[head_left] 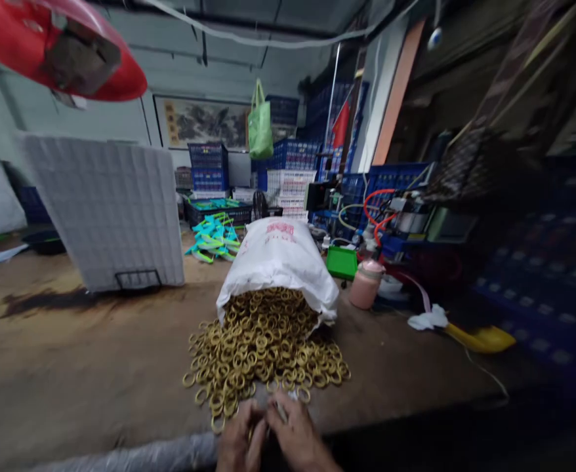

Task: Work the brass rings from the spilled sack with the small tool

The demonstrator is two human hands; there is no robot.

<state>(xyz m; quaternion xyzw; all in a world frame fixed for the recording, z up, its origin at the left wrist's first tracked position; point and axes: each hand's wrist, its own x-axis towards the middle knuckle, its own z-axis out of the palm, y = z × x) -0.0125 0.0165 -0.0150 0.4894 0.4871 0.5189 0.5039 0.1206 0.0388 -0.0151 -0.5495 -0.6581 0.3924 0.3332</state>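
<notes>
My left hand and my right hand are close together at the table's front edge, fingers curled inward. Between the fingers of the right hand shows a brass-coloured edge, which looks like part of a ring. What the left fingers pinch is mostly hidden. Just beyond both hands spreads a heap of brass-coloured rings. It spills from the mouth of a white woven sack with red print, lying on its side. A few loose rings lie right by the fingertips.
A white ribbed panel stands in a black wire holder on the worktable. Turquoise and green pieces lie behind the sack. At right are a green tray, a pink jar and a yellow object. Something red hangs overhead.
</notes>
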